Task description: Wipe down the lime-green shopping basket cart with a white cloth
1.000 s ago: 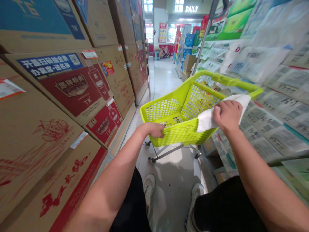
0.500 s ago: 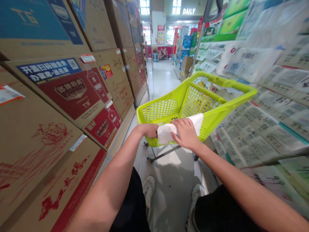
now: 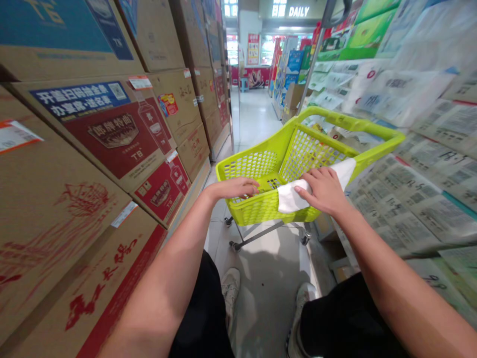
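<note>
While the lime-green shopping cart [image 3: 246, 166] stands at centre frame in the aisle, both hands rest on its near rim.

Left hand [image 3: 238, 188]: centre of frame, fingers nearly straight, laid loosely over the left part of the rim, not closed round it.

Right hand [image 3: 324, 191]: right of centre, palm down, fingers extended and close together, pressing a white cloth [image 3: 292, 201] flat onto the near right corner of the rim. No pinch.

Cloth: draped over the rim. One end shows left of the hand, the other runs up along the right side rail.

Surroundings: stacked cardboard cartons [image 3: 112, 129] fill the left of the frame, shelved packaged goods [image 3: 428, 124] the right. White shoes [image 3: 231, 288] at lower centre on the tiled floor [image 3: 268, 268], below the cart.
</note>
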A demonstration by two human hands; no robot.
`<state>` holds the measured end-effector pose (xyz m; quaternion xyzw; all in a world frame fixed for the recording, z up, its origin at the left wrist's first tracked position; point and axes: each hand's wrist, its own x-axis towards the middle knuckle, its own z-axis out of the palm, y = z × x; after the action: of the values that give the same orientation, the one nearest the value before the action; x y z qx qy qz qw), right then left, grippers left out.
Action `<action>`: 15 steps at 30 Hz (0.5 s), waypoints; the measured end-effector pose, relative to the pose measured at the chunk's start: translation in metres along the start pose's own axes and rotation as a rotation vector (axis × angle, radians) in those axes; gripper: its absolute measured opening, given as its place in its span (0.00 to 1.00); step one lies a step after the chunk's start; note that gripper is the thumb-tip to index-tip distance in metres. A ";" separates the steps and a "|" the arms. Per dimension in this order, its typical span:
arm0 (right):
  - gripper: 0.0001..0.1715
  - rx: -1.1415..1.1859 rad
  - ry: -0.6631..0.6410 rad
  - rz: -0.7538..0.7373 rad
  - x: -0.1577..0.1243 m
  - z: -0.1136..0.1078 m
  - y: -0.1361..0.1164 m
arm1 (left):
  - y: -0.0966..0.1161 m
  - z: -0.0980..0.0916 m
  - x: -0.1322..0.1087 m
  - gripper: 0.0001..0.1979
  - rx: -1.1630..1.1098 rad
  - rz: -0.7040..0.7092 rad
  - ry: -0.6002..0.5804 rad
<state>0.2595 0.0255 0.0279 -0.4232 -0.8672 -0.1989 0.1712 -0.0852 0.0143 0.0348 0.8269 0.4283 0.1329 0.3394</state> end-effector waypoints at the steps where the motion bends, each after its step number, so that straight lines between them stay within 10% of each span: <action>1: 0.31 0.018 0.005 0.002 0.001 0.001 -0.005 | -0.005 -0.001 0.002 0.27 0.006 -0.021 0.140; 6: 0.31 0.111 0.041 0.017 0.010 0.009 -0.017 | -0.032 -0.007 0.008 0.35 0.396 -0.390 0.753; 15: 0.25 0.175 0.009 0.006 0.008 0.013 0.001 | -0.039 -0.011 -0.004 0.24 0.552 -0.722 0.598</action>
<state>0.2536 0.0379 0.0209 -0.4081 -0.8793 -0.1237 0.2122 -0.1168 0.0319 0.0165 0.6119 0.7818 0.1199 -0.0029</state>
